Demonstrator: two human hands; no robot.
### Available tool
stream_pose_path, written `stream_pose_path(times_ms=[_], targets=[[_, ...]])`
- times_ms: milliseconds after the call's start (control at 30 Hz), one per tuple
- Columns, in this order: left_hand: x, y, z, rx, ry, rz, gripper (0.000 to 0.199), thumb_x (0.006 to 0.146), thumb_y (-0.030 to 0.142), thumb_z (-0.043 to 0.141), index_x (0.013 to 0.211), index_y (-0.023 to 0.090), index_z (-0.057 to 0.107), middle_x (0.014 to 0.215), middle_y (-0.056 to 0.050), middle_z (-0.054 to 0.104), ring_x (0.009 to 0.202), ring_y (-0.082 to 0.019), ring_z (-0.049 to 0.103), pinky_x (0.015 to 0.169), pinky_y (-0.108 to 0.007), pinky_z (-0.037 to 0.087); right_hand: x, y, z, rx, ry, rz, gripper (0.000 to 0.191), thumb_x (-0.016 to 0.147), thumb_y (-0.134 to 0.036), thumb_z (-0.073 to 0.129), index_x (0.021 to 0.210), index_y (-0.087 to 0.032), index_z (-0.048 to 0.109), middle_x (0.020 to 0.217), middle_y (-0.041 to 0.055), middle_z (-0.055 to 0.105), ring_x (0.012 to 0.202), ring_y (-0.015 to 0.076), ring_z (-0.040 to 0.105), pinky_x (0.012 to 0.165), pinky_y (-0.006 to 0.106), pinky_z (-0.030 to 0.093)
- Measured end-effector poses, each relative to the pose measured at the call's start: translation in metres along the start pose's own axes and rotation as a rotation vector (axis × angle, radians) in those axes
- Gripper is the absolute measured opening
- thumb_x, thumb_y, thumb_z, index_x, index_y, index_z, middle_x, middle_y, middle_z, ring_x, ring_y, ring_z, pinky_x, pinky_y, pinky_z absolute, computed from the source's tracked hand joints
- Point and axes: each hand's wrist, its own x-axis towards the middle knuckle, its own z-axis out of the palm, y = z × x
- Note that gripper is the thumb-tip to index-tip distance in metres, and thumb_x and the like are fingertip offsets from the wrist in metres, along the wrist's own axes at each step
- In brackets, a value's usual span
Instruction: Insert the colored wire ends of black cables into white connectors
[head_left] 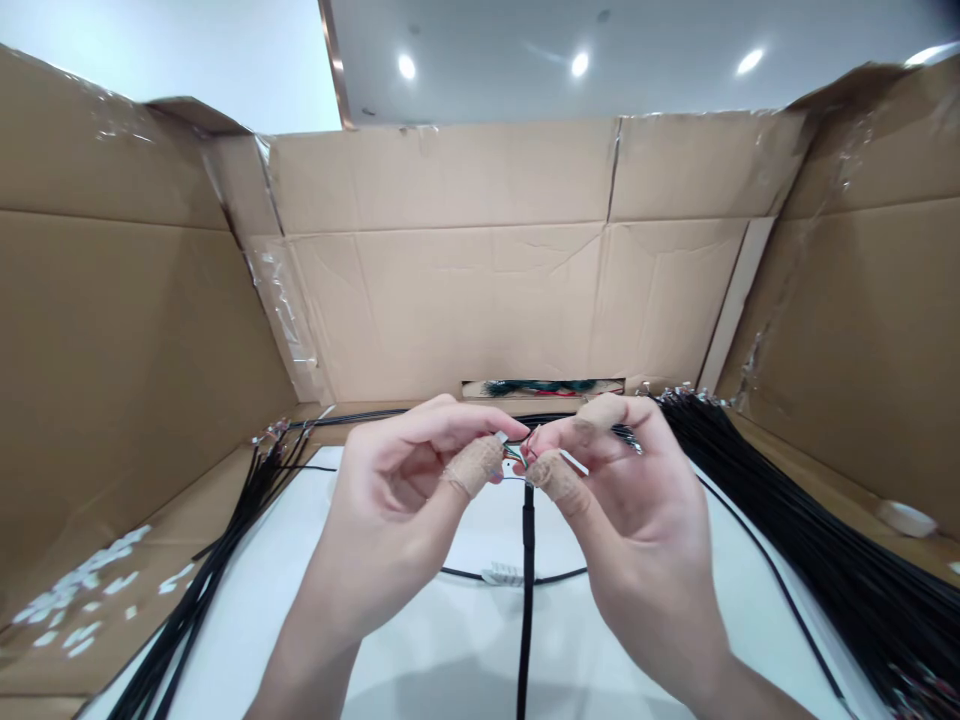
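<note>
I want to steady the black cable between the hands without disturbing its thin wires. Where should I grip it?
Probably pinch the black cable along its upper stretch, below the thin wires, from left and right: it runs nearly straight down the picture, its sides exposed against the white surface, while the left hand and right hand crowd the wires above.

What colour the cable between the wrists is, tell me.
The cable is black, clearest in head view.
</note>
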Motion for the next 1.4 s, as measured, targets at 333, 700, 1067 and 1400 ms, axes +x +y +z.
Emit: stream_pose_path(times_ms=[333, 700, 1067, 1400], targets=[[-0.002, -0.001, 0.001, -0.180, -0.119, -0.108, 0.022, 0.086, 0.010, 0.069, 0.086, 0.028, 0.081, 0.078, 0.004, 0.075, 0.069, -0.006, 0.066, 0.065, -0.008, 0.055, -0.012, -0.003, -0.004, -0.358, 0.091, -0.329, 0.037, 0.081, 0.000, 0.065, 0.093, -0.029, 0.046, 0.082, -0.0017, 0.055, 0.083, 0.0174, 0.066, 0.071, 0.033, 0.059], [-0.009, 0.005, 0.021, -0.302, 0.007, -0.231, 0.016, 0.080, 0.012, 0.073, 0.077, 0.025, 0.082, 0.072, -0.001, 0.074, 0.058, -0.010, 0.060, 0.055, -0.018, 0.051, -0.021, -0.015, -0.017, -0.660, 0.083, -0.440, 0.042, 0.075, 0.006, 0.064, 0.090, -0.028, 0.045, 0.077, -0.0041, 0.062, 0.076, 0.0163, 0.073, 0.073, 0.024, 0.064], [-0.008, 0.008, 0.023, -0.404, -0.005, -0.313, 0.022, 0.079, 0.006, 0.067, 0.076, 0.021, 0.082, 0.065, -0.003, 0.069, 0.055, -0.011, 0.054, 0.053, -0.021, 0.047, -0.018, -0.025, -0.008, -0.655, 0.169, -0.375, 0.037, 0.067, -0.001, 0.070, 0.070, -0.024, 0.041, 0.069, -0.0057, 0.066, 0.055, 0.0111, 0.070, 0.052, 0.015, 0.062], [0.004, 0.001, 0.014, -0.517, -0.199, -0.436, 0.019, 0.076, 0.007, 0.069, 0.076, 0.020, 0.084, 0.062, -0.002, 0.068, 0.056, -0.009, 0.056, 0.053, -0.018, 0.048, -0.012, -0.029, -0.010, -0.843, 0.169, -0.511, 0.030, 0.072, -0.006, 0.066, 0.063, -0.023, 0.043, 0.058, -0.0067, 0.064, 0.045, 0.0094, 0.065, 0.036, 0.011, 0.052]])
